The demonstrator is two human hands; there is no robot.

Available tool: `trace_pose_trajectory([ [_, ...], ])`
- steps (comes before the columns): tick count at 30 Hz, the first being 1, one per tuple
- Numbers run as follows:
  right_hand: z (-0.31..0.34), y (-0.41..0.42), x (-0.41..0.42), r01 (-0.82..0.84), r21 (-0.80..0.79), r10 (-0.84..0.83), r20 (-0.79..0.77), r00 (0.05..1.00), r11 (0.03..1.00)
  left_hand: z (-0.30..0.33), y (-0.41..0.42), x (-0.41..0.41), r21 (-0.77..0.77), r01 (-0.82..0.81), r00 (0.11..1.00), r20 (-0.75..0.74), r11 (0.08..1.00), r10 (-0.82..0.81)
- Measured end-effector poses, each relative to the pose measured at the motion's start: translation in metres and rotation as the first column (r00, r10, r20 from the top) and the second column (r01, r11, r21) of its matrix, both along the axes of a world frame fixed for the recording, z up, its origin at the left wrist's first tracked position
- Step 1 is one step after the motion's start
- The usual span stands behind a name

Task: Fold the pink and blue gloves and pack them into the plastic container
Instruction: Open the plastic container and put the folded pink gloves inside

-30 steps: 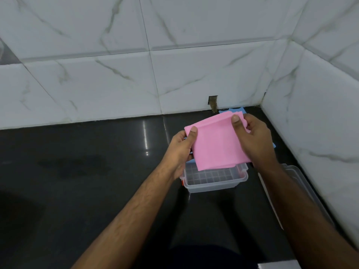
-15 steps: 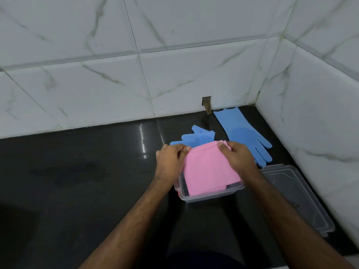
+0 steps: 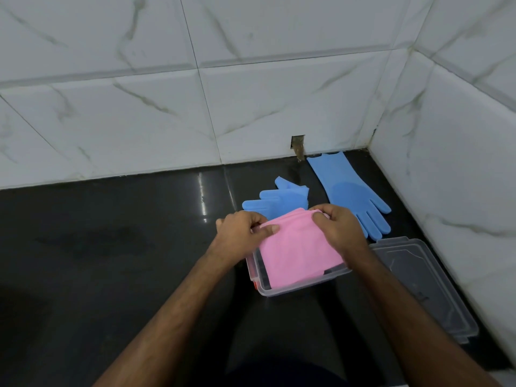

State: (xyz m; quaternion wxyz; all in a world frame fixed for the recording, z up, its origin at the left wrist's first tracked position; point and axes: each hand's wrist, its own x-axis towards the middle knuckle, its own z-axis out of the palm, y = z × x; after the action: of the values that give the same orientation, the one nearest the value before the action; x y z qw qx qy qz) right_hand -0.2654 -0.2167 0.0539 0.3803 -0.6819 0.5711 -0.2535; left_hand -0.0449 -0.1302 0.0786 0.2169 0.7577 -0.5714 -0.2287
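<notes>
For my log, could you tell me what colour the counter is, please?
Glossy black; the counter shows best in the head view.

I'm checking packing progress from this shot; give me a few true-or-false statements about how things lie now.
1. Both hands, left hand and right hand, grip the folded pink gloves. True.
2. The pink gloves sit over the open plastic container. True.
3. The lid is snapped onto the container. False: it lies on the counter to the container's right.
4. Both blue gloves are packed. False: the folded blue glove and flat blue glove lie on the counter behind.
</notes>
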Motion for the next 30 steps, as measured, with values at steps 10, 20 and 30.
trace_pose_trajectory([
  [10, 0.009, 0.007, -0.004, -0.059, 0.003, 0.059, 0.001, 0.998, 0.998, 0.009, 0.004, 0.001, 0.137, 0.246, 0.951, -0.225, 0.960, -0.212],
  [20, 0.033, 0.004, -0.019, -0.309, 0.307, 0.262, 0.186, 0.947, 0.900, 0.025, 0.019, 0.008, 0.012, 0.436, 0.705, -0.626, 0.900, -0.333],
  [30, 0.042, 0.000, -0.022, -0.279, 0.359, 0.200, 0.242, 0.949, 0.890, 0.029, 0.016, 0.003, -0.006, 0.349, 0.839, -0.443, 0.937, -0.316],
])
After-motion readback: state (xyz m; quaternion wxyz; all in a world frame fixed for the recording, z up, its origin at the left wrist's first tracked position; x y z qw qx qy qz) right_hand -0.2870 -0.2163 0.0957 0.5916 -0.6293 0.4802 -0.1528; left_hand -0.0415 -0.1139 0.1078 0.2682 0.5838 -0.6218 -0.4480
